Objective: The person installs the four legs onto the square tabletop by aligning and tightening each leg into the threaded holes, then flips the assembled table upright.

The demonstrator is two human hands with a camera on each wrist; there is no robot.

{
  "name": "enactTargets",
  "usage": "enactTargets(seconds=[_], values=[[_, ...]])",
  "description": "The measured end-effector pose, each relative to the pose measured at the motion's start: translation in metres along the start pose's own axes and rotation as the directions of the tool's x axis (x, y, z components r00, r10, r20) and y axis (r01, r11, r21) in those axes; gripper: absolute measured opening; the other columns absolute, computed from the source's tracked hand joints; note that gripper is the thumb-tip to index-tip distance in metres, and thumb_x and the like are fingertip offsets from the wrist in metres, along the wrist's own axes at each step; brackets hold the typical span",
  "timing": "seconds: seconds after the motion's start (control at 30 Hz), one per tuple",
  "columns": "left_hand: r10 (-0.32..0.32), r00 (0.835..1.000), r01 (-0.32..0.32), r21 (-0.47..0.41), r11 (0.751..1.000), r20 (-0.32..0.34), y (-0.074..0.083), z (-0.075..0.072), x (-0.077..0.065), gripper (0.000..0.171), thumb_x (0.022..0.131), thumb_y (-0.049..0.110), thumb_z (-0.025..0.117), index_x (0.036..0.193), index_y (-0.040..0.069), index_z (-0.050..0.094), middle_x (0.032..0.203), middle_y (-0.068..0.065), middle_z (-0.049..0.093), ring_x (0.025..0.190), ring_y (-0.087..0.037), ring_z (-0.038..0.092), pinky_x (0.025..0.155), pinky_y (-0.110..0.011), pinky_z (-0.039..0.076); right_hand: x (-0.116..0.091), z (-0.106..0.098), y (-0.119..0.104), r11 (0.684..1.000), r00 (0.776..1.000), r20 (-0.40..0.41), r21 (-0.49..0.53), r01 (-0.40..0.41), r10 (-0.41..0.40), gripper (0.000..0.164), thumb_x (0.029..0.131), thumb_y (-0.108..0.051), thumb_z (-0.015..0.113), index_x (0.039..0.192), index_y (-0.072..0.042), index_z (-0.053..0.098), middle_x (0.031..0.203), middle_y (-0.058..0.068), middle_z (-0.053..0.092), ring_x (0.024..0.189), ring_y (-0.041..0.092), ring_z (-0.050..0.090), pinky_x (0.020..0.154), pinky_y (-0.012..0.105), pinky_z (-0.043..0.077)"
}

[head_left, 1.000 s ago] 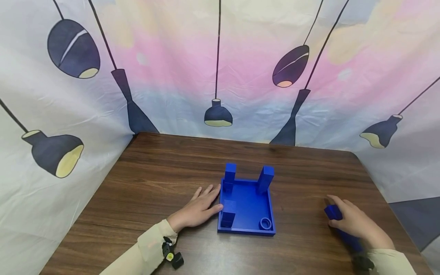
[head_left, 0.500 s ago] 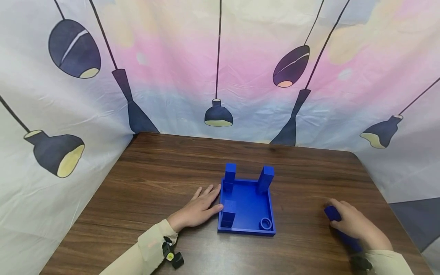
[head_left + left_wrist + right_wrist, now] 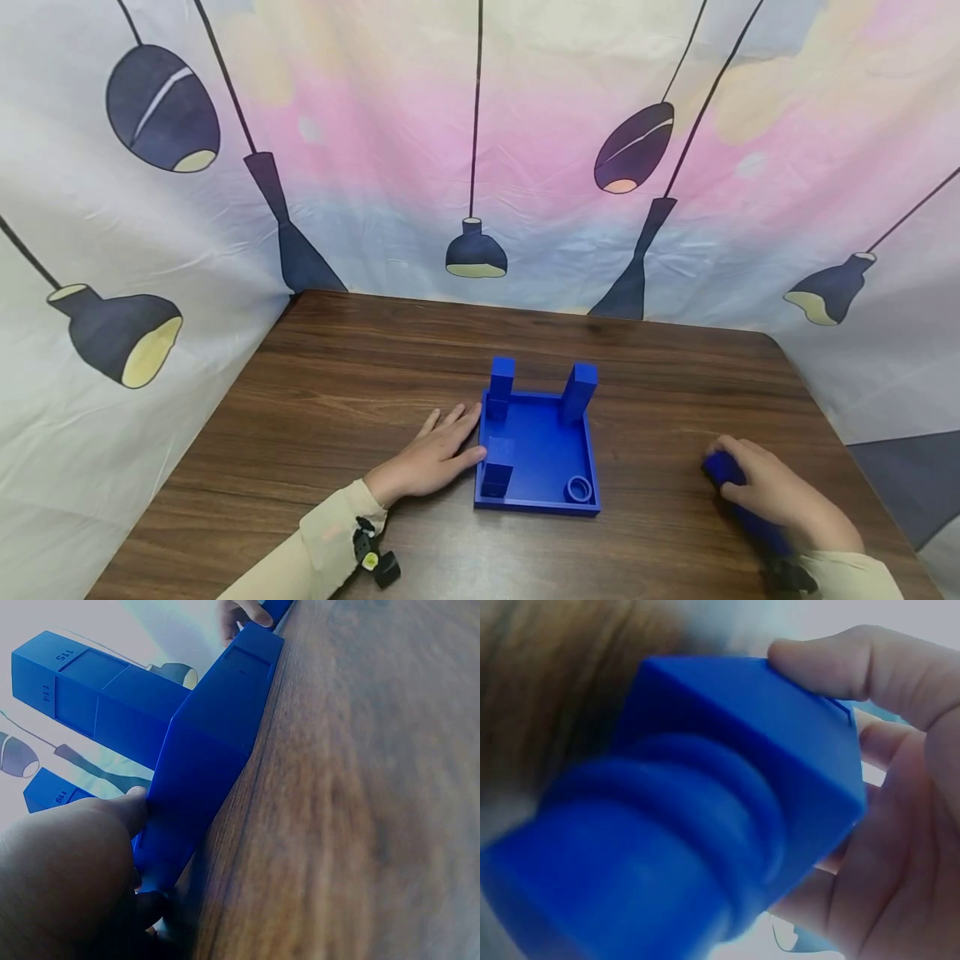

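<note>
A blue square toy tabletop with raised edges lies underside up on the table. Blue square legs stand in three corners: the far left leg, the far right leg and the near left leg. A round socket shows in the near right corner. My left hand lies flat with straight fingertips against the tabletop's left side. Off to the right, my right hand grips another blue table leg, with thumb and fingers on its square block; its ringed, round end points toward the wrist camera.
The brown wooden table extends around the pieces. Behind it hangs a cloth backdrop printed with lamps. A black wrist device is on the left sleeve.
My right hand stays at the right with the table leg, its fingers closing slightly further over the leg's far end. My left hand and the tabletop look unmoved.
</note>
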State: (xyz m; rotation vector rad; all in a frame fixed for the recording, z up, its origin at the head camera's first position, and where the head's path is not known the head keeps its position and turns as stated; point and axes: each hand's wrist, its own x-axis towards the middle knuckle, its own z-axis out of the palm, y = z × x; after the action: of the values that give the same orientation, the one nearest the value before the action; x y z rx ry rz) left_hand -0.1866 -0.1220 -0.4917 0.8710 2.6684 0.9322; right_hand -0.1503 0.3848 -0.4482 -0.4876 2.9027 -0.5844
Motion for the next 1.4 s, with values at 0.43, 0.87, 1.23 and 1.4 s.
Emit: enactTargets(seconds=[0.43, 0.87, 1.23, 1.4], values=[[0.000, 1.000, 0.000, 0.002, 1.000, -0.003, -0.002, 0.001, -0.001, 0.075, 0.112, 0.048, 0.045, 0.167, 0.001, 0.024, 0.172, -0.014, 0.026, 0.161, -0.036, 0.016, 0.128, -0.062, 0.001, -0.001, -0.004, -0.012, 0.999, 0.995, -0.091, 0.016, 0.038, -0.036, 0.052, 0.088, 0.002, 0.080, 0.135, 0.001, 0.059, 0.130, 0.023, 0.061, 0.123, 0.051, 0.058, 0.089, 0.063, 0.054], [0.000, 1.000, 0.000, -0.010, 1.000, -0.001, -0.001, 0.000, -0.001, 0.075, 0.112, 0.048, 0.045, 0.167, 0.000, 0.024, 0.172, -0.014, 0.026, 0.161, -0.036, 0.016, 0.127, -0.063, 0.001, 0.007, -0.002, -0.023, 0.980, 0.949, -0.266, 0.053, 0.191, -0.170, 0.047, 0.088, 0.005, 0.078, 0.130, -0.007, 0.062, 0.112, 0.003, 0.056, 0.079, 0.003, 0.041, 0.059, 0.025, 0.036], [0.003, 1.000, -0.003, -0.004, 1.000, -0.004, -0.001, 0.000, -0.001, 0.075, 0.112, 0.048, 0.045, 0.167, 0.001, 0.024, 0.172, -0.014, 0.026, 0.161, -0.036, 0.016, 0.127, -0.063, 0.001, 0.014, -0.001, -0.035, 0.951, 0.922, -0.325, 0.154, 0.269, -0.208, 0.052, 0.083, 0.015, 0.078, 0.124, -0.011, 0.059, 0.115, 0.009, 0.056, 0.079, 0.001, 0.054, 0.052, 0.025, 0.048], [0.000, 1.000, 0.000, -0.006, 1.000, -0.003, 0.000, 0.000, -0.001, 0.075, 0.112, 0.048, 0.045, 0.167, 0.001, 0.024, 0.172, -0.014, 0.026, 0.161, -0.036, 0.016, 0.128, -0.062, 0.000, 0.017, 0.003, -0.041, 0.929, 0.899, -0.362, 0.174, 0.326, -0.247, 0.053, 0.080, 0.018, 0.077, 0.121, -0.011, 0.059, 0.115, 0.005, 0.054, 0.085, 0.001, 0.055, 0.051, 0.025, 0.051]])
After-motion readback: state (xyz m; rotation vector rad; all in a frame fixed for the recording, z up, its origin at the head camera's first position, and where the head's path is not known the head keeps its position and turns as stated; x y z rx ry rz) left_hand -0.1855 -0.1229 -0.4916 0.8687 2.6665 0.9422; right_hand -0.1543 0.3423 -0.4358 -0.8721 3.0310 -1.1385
